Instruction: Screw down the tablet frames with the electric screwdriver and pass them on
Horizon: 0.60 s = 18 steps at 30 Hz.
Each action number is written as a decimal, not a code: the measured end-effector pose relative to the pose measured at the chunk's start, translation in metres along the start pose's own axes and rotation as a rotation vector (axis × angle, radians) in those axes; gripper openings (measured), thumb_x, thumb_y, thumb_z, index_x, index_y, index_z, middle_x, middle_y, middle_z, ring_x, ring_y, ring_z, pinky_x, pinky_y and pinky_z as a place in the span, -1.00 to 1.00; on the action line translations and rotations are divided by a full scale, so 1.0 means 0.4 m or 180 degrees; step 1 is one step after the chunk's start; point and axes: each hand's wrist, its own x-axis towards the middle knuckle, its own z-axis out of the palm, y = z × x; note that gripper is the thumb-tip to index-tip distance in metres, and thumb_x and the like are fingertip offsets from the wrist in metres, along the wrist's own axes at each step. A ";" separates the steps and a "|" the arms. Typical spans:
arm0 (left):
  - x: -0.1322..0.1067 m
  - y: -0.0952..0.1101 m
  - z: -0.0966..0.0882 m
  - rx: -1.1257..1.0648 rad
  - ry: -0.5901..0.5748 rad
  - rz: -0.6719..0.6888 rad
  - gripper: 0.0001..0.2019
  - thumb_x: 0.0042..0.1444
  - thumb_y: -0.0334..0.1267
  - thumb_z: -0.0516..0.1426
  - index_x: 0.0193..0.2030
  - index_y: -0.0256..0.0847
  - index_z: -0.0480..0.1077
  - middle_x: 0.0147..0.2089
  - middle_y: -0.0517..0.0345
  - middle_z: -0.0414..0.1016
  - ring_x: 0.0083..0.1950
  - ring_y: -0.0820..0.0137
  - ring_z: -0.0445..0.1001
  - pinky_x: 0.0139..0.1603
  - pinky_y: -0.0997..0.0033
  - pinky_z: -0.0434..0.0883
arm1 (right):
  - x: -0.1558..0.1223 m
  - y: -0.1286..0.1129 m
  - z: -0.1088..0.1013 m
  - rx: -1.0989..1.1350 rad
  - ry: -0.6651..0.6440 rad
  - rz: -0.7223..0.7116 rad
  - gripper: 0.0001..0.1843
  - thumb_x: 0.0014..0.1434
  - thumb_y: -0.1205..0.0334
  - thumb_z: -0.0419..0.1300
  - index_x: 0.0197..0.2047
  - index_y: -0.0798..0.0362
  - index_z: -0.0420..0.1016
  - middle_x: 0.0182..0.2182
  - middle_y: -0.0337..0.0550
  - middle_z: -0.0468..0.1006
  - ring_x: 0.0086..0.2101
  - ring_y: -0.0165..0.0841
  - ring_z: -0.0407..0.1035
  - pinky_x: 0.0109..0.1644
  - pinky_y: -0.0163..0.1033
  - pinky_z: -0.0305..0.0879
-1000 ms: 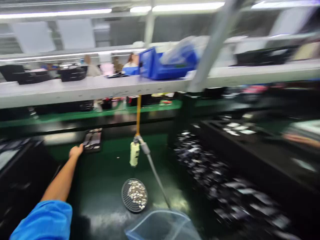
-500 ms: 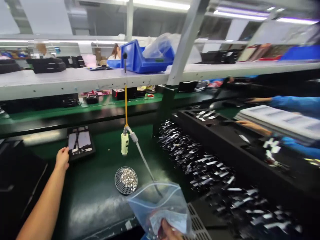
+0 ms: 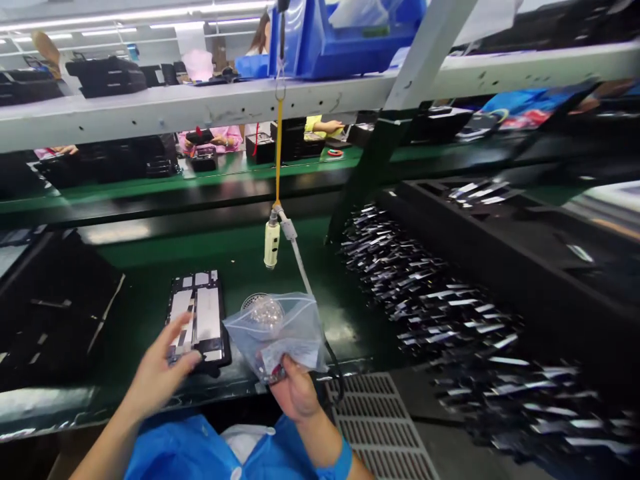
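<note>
My left hand (image 3: 163,370), fingers apart, hovers at the near left part of a flat black tablet-like device (image 3: 208,313) with silver-white panels; I cannot tell whether it touches. In my right hand (image 3: 299,392), a clear zip-lock bag (image 3: 300,320) is pinched near its bottom, with a white paper label and small contents I cannot make out. Behind the bag, partly covered by it, lies a round perforated dish (image 3: 257,300) of small shiny metal parts. A pale yellow-green electric screwdriver (image 3: 271,245) hangs above the bench on a yellow cord.
Black trays (image 3: 55,307) stand at the left. On the right, a long heap of black and silver strips (image 3: 430,280) runs beside a black foam tray (image 3: 500,247). A white shelf (image 3: 200,110) carries blue bins (image 3: 350,43). Other people's hands (image 3: 330,127) work across the bench.
The view has tilted down. The device is nearer to me, and my left hand has gone from gripping its edge to spread fingers over it. The bag is now beside the device.
</note>
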 end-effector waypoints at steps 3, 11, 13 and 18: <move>-0.024 0.127 0.080 -0.0518 -0.0680 0.0358 -0.45 0.13 0.05 0.36 0.18 -0.21 0.55 0.21 -0.13 0.59 0.21 0.07 0.57 0.27 0.16 0.49 | 0.021 0.032 0.018 -0.0266 -0.0164 0.0062 -0.50 0.06 -0.13 0.48 0.02 -0.10 0.62 -0.13 -0.08 0.74 0.04 -0.03 0.59 0.29 0.23 0.42; 0.007 0.180 0.152 -0.0387 -0.0852 0.0689 -0.70 0.33 -0.06 0.21 -0.10 -0.23 0.67 -0.18 0.02 0.71 -0.13 0.28 0.66 -0.07 0.40 0.57 | -0.021 -0.115 -0.134 -0.2012 0.0325 -0.0884 -0.49 0.12 -0.09 0.46 0.08 -0.06 0.60 0.06 0.01 0.68 0.09 -0.06 0.55 0.35 0.20 0.36; 0.010 0.169 0.162 -0.0275 -0.1139 0.0708 -0.73 0.36 -0.12 0.18 -0.08 -0.21 0.68 -0.18 0.05 0.71 -0.14 0.31 0.66 -0.08 0.43 0.56 | -0.046 -0.156 -0.135 -0.2676 0.0345 -0.1084 -0.42 0.10 0.01 0.49 0.17 -0.06 0.56 0.17 0.04 0.62 0.18 -0.06 0.50 0.38 0.16 0.33; -0.016 0.139 0.164 -0.0124 -0.1391 0.1339 -0.78 0.40 -0.28 0.15 -0.05 -0.16 0.67 -0.10 0.06 0.71 -0.10 0.36 0.68 -0.04 0.49 0.55 | -0.091 -0.213 -0.029 -0.3219 -0.0689 -0.1624 -0.62 0.32 0.07 0.31 0.17 -0.09 0.59 0.07 0.02 0.67 0.10 -0.11 0.55 0.24 0.04 0.48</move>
